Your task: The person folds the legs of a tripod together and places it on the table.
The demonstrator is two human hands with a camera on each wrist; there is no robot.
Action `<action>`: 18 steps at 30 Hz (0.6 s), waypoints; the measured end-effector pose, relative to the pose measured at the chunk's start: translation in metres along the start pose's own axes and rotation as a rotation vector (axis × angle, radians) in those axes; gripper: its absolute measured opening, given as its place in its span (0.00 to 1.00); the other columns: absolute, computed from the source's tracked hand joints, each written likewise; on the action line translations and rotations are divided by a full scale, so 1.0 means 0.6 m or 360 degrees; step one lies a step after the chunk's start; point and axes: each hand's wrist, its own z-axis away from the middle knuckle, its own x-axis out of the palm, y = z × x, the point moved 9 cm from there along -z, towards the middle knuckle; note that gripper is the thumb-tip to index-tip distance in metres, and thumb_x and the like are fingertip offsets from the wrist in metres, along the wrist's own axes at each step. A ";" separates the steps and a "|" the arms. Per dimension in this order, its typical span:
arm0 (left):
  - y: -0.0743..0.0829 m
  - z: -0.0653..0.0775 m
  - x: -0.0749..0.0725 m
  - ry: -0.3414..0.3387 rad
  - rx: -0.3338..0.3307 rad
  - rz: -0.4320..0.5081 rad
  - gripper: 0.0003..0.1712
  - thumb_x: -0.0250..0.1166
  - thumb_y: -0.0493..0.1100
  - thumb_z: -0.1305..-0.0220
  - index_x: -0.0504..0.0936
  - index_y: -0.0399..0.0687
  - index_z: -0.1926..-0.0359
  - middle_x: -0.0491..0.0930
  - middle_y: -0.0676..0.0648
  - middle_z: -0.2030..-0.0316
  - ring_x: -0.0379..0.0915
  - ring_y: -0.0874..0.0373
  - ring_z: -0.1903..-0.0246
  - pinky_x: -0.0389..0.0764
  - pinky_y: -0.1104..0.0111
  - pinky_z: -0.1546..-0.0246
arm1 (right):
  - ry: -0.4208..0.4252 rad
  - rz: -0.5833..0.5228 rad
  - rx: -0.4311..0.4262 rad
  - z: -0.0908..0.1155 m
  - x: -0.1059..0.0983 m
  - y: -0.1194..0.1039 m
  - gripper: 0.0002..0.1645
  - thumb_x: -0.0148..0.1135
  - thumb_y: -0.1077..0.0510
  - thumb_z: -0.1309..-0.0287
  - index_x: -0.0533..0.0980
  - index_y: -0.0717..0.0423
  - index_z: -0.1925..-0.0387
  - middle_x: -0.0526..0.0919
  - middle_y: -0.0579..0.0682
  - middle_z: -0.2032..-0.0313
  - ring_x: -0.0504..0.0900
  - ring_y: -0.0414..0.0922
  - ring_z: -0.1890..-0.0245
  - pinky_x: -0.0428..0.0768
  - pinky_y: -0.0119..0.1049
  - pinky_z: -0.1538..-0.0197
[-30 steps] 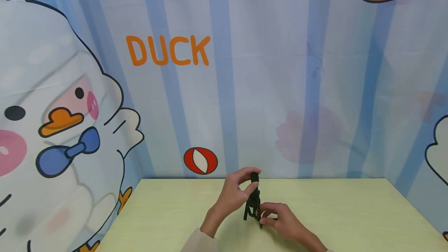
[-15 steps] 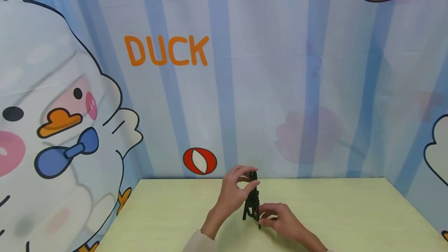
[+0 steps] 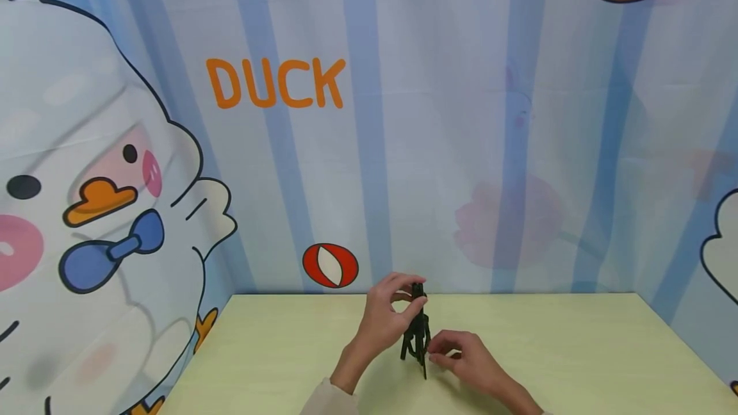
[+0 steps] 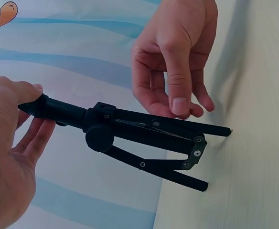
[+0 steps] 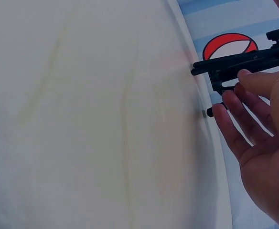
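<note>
A small black mini tripod [image 3: 416,332] stands upright on the table, its legs slightly spread. My left hand [image 3: 385,316] pinches its top between thumb and fingers. In the left wrist view, the tripod [image 4: 149,138] shows a round side knob [image 4: 100,137], hinged braces and legs pointing to the table. My right hand [image 3: 464,357] is beside the legs, fingers loosely bent, fingertips right at the nearest leg. In the right wrist view, the right thumb and fingers [image 5: 247,109] overlap the lower part of the tripod [image 5: 244,62].
The pale yellow table [image 3: 277,351] runs back to a striped blue and white curtain [image 3: 438,114] printed with a duck [image 3: 104,146] and orange lettering [image 3: 277,83]. A light sleeve [image 3: 328,399] covers the left forearm.
My right hand has shifted slightly up and away from the leg it pinched. The tripod's legs have turned a little, one now pointing toward the front. The left hand keeps its grip on the top.
</note>
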 end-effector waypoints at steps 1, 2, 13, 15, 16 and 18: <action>0.000 0.000 0.000 -0.0001 0.0000 0.0005 0.17 0.71 0.35 0.33 0.85 0.51 0.44 0.82 0.50 0.52 0.83 0.55 0.56 0.88 0.61 0.54 | 0.0030 -0.0003 0.0003 0.000 -0.003 0.000 0.03 0.70 0.62 0.34 0.84 0.57 0.60 0.88 0.48 0.64 0.86 0.40 0.64 0.86 0.34 0.65; 0.000 0.000 -0.001 -0.0002 -0.0001 0.0009 0.17 0.71 0.35 0.32 0.85 0.51 0.44 0.83 0.51 0.52 0.83 0.54 0.56 0.88 0.61 0.53 | 0.0060 -0.0007 0.0011 0.000 -0.006 -0.001 0.02 0.70 0.63 0.35 0.84 0.57 0.61 0.87 0.48 0.65 0.85 0.40 0.65 0.86 0.34 0.65; 0.000 0.003 -0.003 -0.0009 -0.0007 0.0058 0.20 0.70 0.32 0.32 0.84 0.49 0.42 0.84 0.49 0.50 0.84 0.55 0.56 0.86 0.62 0.50 | 0.0239 -0.0056 0.0034 -0.002 -0.021 0.001 0.14 0.65 0.64 0.30 0.79 0.56 0.45 0.83 0.54 0.52 0.85 0.53 0.51 0.86 0.35 0.56; 0.000 0.003 -0.003 -0.0012 -0.0006 0.0079 0.20 0.69 0.30 0.33 0.84 0.48 0.42 0.85 0.47 0.49 0.85 0.54 0.55 0.86 0.61 0.50 | 0.0212 -0.0059 0.0018 -0.004 -0.018 -0.001 0.14 0.62 0.65 0.28 0.80 0.57 0.44 0.84 0.56 0.49 0.84 0.56 0.48 0.85 0.35 0.52; 0.000 0.003 -0.003 -0.0014 -0.0012 0.0090 0.20 0.69 0.30 0.33 0.84 0.47 0.42 0.85 0.47 0.49 0.85 0.53 0.55 0.86 0.61 0.50 | 0.0193 -0.0057 0.0016 -0.005 -0.016 -0.001 0.14 0.61 0.66 0.28 0.80 0.57 0.44 0.84 0.56 0.49 0.84 0.56 0.46 0.85 0.36 0.50; -0.001 0.003 -0.003 -0.0019 -0.0022 0.0107 0.21 0.69 0.29 0.33 0.84 0.47 0.42 0.85 0.46 0.49 0.85 0.52 0.54 0.86 0.61 0.50 | 0.0159 -0.0046 0.0015 -0.007 -0.012 -0.001 0.14 0.59 0.66 0.27 0.81 0.57 0.44 0.85 0.55 0.49 0.84 0.54 0.45 0.84 0.36 0.48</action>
